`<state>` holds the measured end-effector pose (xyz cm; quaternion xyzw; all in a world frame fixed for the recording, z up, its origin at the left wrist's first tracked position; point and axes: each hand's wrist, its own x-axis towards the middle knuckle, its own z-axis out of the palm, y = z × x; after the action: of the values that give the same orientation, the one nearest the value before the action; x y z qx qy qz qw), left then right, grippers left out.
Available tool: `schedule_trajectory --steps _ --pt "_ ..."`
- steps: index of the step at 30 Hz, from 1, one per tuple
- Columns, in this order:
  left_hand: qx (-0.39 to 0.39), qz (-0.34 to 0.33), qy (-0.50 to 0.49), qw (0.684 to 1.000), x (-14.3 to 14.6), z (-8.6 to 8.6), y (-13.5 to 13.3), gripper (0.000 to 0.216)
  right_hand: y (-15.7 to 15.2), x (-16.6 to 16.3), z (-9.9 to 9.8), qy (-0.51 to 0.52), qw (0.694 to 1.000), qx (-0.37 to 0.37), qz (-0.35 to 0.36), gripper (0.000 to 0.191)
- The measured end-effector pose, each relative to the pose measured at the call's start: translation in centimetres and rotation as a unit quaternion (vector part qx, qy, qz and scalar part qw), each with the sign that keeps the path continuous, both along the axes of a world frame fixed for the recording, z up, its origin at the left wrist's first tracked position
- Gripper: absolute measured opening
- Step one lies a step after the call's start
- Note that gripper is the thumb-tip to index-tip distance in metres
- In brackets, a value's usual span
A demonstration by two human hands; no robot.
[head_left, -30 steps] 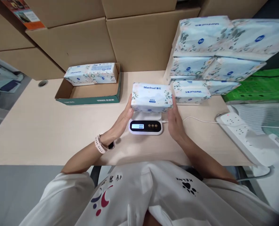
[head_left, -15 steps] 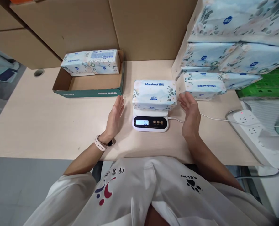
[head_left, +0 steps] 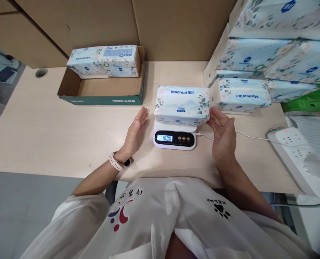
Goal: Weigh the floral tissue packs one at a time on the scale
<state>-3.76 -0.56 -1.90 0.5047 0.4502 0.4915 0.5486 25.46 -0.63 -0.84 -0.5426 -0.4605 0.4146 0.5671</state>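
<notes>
A pack of tissues (head_left: 182, 105) marked Manhua lies on a small white scale (head_left: 174, 136) whose lit display reads 100.0. My left hand (head_left: 135, 131) is open, palm facing the pack, a short way to its left and not touching it. My right hand (head_left: 222, 132) is open too, its fingertips close to the pack's right end. A pale watch strap is on my left wrist.
An open low cardboard box (head_left: 100, 94) at the back left holds two tissue packs (head_left: 104, 61). A pile of several tissue packs (head_left: 259, 64) stands at the right. A white power strip (head_left: 297, 151) and its cable lie at the right edge. Brown cartons (head_left: 100, 21) line the back.
Both hands let go of the pack and drew apart to its sides. The scale display went from 0.0 to 100.0. The view shifted slightly downward.
</notes>
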Motion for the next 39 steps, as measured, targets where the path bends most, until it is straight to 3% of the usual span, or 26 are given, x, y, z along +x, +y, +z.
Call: schedule_trajectory --steps 27,39 --pt "0.002 0.005 -0.022 1.000 -0.1 -0.2 0.1 0.068 0.5 0.5 -0.1 0.027 1.000 0.000 -0.012 0.065" --pt "-0.001 0.019 -0.025 1.000 0.0 -0.1 0.2 0.067 -0.2 0.2 0.8 0.019 1.000 -0.006 -0.007 0.062"
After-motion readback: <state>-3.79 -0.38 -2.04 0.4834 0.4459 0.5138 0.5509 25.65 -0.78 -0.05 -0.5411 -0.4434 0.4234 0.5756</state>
